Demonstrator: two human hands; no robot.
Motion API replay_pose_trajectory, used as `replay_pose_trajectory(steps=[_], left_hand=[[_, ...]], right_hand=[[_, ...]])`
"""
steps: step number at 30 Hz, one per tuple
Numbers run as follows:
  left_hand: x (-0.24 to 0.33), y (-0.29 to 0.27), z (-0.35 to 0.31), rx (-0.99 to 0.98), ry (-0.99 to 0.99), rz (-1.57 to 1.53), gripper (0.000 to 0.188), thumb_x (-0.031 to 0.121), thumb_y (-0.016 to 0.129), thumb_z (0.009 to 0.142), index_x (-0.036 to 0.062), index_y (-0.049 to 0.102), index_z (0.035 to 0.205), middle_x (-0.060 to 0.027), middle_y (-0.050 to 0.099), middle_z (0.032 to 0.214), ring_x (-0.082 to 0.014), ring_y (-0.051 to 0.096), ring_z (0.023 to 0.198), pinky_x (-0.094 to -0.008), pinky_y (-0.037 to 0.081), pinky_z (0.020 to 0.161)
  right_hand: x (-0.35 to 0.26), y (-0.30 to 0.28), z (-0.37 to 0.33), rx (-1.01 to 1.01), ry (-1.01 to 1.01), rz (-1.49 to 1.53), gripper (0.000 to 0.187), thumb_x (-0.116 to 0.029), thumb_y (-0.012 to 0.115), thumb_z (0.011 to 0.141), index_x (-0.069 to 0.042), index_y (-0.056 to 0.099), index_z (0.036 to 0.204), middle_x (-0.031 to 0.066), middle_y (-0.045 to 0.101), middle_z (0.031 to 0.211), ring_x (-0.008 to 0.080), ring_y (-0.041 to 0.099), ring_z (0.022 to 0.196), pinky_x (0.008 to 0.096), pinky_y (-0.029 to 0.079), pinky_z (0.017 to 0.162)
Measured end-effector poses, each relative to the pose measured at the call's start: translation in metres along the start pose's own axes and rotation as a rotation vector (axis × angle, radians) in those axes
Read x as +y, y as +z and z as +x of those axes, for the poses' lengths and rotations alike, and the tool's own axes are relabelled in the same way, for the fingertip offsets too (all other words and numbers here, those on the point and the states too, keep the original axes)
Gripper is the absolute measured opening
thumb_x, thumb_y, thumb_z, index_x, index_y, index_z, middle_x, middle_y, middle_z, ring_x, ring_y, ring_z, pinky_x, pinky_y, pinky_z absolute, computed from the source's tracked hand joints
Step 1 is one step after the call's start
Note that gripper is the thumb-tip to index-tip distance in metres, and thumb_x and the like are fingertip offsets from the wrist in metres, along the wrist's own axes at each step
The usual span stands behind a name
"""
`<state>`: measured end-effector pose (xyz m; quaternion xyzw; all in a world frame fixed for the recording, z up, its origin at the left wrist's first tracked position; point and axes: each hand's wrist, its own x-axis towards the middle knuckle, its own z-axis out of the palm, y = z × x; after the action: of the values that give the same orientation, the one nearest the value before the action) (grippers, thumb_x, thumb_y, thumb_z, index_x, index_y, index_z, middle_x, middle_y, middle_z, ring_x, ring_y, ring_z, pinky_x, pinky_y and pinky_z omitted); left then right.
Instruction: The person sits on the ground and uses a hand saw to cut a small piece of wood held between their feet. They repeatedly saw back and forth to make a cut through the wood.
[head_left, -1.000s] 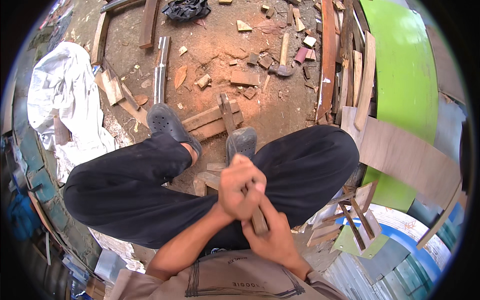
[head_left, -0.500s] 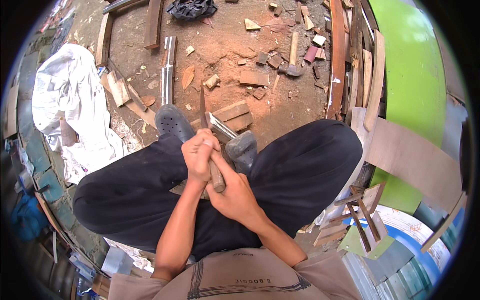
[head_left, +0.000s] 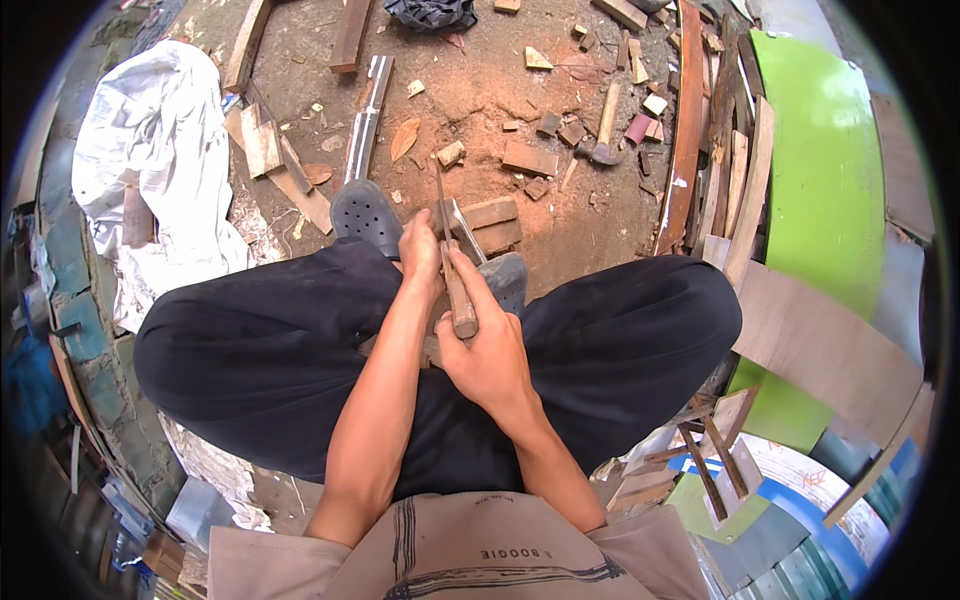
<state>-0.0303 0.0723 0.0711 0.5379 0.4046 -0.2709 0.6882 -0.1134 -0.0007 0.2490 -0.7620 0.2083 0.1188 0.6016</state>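
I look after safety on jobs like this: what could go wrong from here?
Cuts: the left hand is close beside the thin, dark blade-like part beyond the wooden handle that the right hand grips; a slip might nick it.

Foot injury: that part points out between the perforated clogs, which may protect little.

Tripping: the hammer and wood scraps lie loose ahead.

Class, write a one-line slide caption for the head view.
Right hand on a wooden-handled tool, left hand close by, wood scraps scattered ahead.
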Motion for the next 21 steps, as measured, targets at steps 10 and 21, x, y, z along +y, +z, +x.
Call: replay_pose_trajectory(steps=[10,21], left_hand=[[-0.036,0.015,0.014,-0.176,0.285,0.413,0.068,0.055,0.032,0.105,-0.0003,0.067,0.125,-0.0241,0.070,0.111,-0.0366,0.067,0.106,-0.0452,0.047,0.093],[-0.018,0.057,0.013,-0.162,0.318,0.808,0.068,0.052,0.029,0.103,-0.0020,0.066,0.118,-0.0335,0.064,0.120,-0.0483,0.058,0.120,-0.0522,0.042,0.102]], right_hand=[[0.003,-0.022,-0.003,0.100,-0.042,-0.151,0.061,0.001,0.060,0.087,-0.006,0.051,0.147,0.0146,0.068,0.116,0.0197,0.067,0.095,0.0311,0.052,0.082],[0.034,-0.051,0.012,0.176,-0.069,-0.091,0.062,0.002,0.058,0.088,-0.008,0.050,0.148,0.0029,0.063,0.083,0.0042,0.047,0.052,0.0225,0.039,0.046]])
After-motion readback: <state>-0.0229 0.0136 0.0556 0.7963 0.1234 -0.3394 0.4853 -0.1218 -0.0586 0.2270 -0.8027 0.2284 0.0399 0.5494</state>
